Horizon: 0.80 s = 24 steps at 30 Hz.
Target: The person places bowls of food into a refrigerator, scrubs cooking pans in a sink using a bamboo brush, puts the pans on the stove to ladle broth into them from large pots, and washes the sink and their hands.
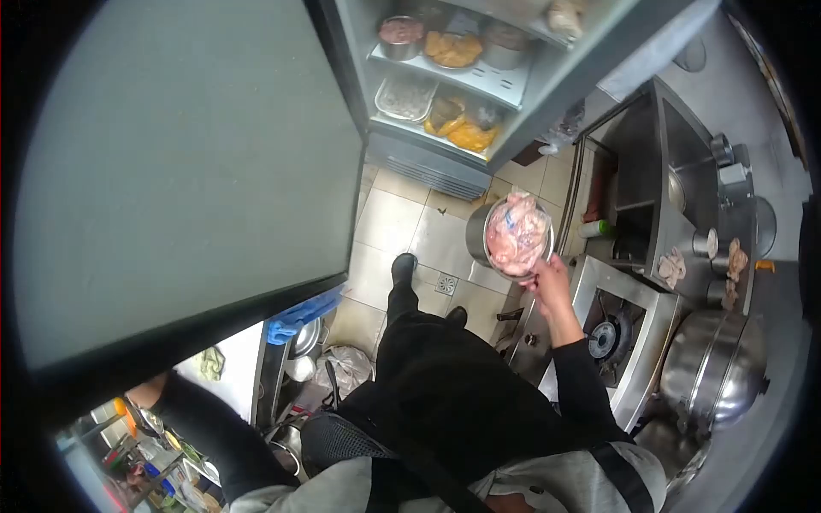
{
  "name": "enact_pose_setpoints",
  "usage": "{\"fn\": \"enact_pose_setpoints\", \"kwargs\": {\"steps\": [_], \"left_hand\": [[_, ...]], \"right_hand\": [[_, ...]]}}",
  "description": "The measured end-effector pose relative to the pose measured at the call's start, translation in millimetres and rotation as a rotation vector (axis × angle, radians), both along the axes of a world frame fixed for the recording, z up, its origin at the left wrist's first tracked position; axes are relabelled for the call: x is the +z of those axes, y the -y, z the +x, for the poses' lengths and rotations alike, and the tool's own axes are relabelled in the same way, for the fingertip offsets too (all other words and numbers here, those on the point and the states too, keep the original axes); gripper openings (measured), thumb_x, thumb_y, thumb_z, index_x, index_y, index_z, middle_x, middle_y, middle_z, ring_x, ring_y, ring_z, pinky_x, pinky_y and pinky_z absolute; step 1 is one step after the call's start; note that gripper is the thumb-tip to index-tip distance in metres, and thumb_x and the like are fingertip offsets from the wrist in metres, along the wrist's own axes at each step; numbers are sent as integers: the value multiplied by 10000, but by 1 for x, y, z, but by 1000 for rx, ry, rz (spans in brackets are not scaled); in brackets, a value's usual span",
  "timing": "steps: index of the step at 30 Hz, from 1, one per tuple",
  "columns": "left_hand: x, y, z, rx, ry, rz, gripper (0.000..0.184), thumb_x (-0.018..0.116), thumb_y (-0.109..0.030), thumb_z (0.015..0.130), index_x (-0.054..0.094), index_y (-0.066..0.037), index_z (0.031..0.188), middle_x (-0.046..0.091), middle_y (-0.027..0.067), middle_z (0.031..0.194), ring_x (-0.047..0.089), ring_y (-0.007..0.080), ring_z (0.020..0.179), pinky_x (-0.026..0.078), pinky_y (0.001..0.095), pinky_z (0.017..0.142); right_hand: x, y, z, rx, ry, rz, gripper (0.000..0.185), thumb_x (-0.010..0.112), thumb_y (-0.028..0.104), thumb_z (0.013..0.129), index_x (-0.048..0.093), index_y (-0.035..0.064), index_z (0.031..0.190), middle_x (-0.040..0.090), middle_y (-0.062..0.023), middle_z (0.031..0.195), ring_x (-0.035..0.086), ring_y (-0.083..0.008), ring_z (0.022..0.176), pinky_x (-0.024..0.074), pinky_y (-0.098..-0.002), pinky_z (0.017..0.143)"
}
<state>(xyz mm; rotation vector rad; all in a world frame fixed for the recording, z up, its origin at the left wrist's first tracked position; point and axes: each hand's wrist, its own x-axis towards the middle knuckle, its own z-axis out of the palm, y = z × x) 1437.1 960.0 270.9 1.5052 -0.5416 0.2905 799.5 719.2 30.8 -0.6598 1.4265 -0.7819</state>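
Note:
A round steel pot heaped with pink raw meat, partly in clear plastic, is in my right hand, whose fingers are closed on the rim. It hangs over the tiled floor, in front of an open fridge. The large grey fridge door stands swung out on the left. My left hand is at the lower edge of that door, its fingers hidden behind it. On the fridge shelves are a steel pot of meat, a plate of orange-yellow food and yellow bags.
To the right stands a stove with a gas burner, and beyond it a large steel pot. A metal shelf unit is at the upper right. A plastic bag lies on the floor near my legs.

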Motion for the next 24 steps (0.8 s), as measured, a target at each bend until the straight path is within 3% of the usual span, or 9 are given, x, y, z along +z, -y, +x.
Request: {"fn": "enact_pose_setpoints", "kwargs": {"steps": [6, 9, 12, 13, 15, 17, 19, 20, 24], "left_hand": [[-5, -58, -23, 334, 228, 235, 230, 555, -43, 893, 618, 3, 1110, 636, 107, 979, 613, 178, 884, 508, 305, 762], [-12, -11, -95, 96, 314, 219, 236, 558, -25, 874, 611, 7, 1102, 633, 117, 964, 617, 188, 892, 514, 315, 768], [-59, 118, -149, -683, -239, 385, 243, 560, -7, 855, 604, 11, 1094, 630, 126, 950, 620, 199, 900, 519, 325, 773], [-89, 170, -160, -898, -642, 460, 412, 584, -13, 869, 559, -1, 1279, 641, 134, 1046, 615, 209, 983, 513, 305, 828], [-180, 224, -177, -1210, -750, 631, 779, 705, -217, 869, 314, -77, 1529, 530, 170, 1369, 542, 255, 1244, 495, 358, 967], [-239, 248, -201, -1284, -1196, 562, 1032, 786, -303, 792, 150, -105, 1580, 388, 166, 1505, 416, 280, 1377, 429, 396, 1064], [-283, 257, -223, -1402, -1191, 382, 1162, 809, -166, 804, -51, -99, 1584, 233, 207, 1572, 315, 345, 1427, 376, 412, 1105], [-296, 263, -236, -1312, -1247, 253, 1257, 832, -116, 728, -93, -104, 1579, 171, 192, 1600, 267, 331, 1457, 363, 419, 1119], [-326, 272, -244, -1176, -1425, 170, 1284, 748, -20, 607, -81, -100, 1585, 173, 187, 1603, 252, 303, 1472, 319, 398, 1153]], "right_hand": [[25, 63, 71, 78, -16, -31, 124, 534, 32, 872, 535, 40, 996, 609, -36, 766, 517, -84, 492, 449, -213, 423], [38, 78, 101, 110, -47, -11, 173, 523, 20, 868, 548, 29, 1040, 622, -38, 783, 525, -86, 497, 449, -211, 423], [28, 103, 124, 211, -59, -32, 188, 518, 24, 886, 566, 41, 1067, 651, -30, 783, 570, -88, 502, 398, -194, 410], [27, 110, 132, 248, -69, -38, 188, 515, 21, 882, 568, 39, 1062, 651, -30, 780, 569, -88, 500, 398, -194, 411], [36, 123, 154, 298, -112, -14, 178, 529, -6, 865, 565, 17, 1039, 635, -47, 767, 531, -79, 495, 392, -211, 421], [30, 137, 167, 384, -123, 11, 178, 538, -9, 860, 566, 18, 1034, 632, -42, 754, 524, -76, 489, 396, -213, 425], [22, 149, 180, 496, -163, 13, 167, 545, 0, 874, 563, 19, 1039, 615, -23, 737, 510, -65, 490, 403, -215, 439], [13, 151, 182, 524, -147, 14, 167, 546, 0, 877, 563, 19, 1043, 611, -17, 737, 509, -62, 497, 405, -215, 445], [-14, 155, 195, 581, -146, -33, 149, 542, -32, 874, 545, 27, 1011, 581, 5, 807, 538, -53, 629, 429, -225, 527]]}}
